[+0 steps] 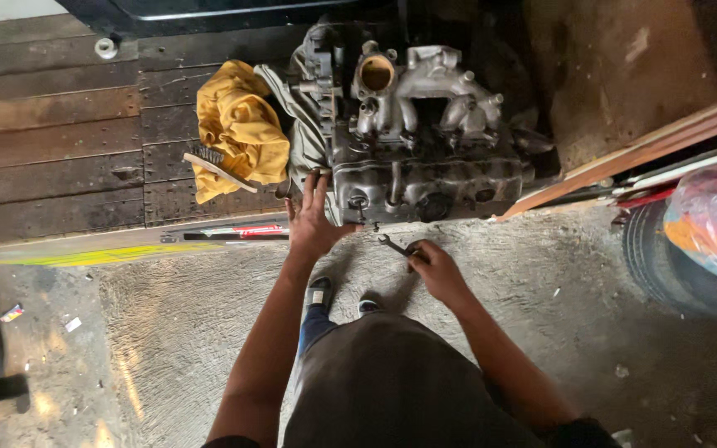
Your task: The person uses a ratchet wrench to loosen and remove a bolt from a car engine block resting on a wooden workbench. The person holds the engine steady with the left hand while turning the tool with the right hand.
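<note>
Wooden truck bed [51, 158] | engine [417, 141] aboard | right hand [440, 272] grips wrench [392, 245]

Left hand [313, 222] braces engine [425, 141]; right hand [437, 270] grips wrench [393, 245].

Grey cast-metal engine block [425, 133], upper centre: dull, grimy, rough. Small steel wrench [395, 245]: slight sheen. Crumpled yellow cloth rag [238, 129]: matt. Dark wooden plank deck [51, 141], upper left: worn, dry. Grey concrete floor [192, 332]: coarse, matt.
</note>
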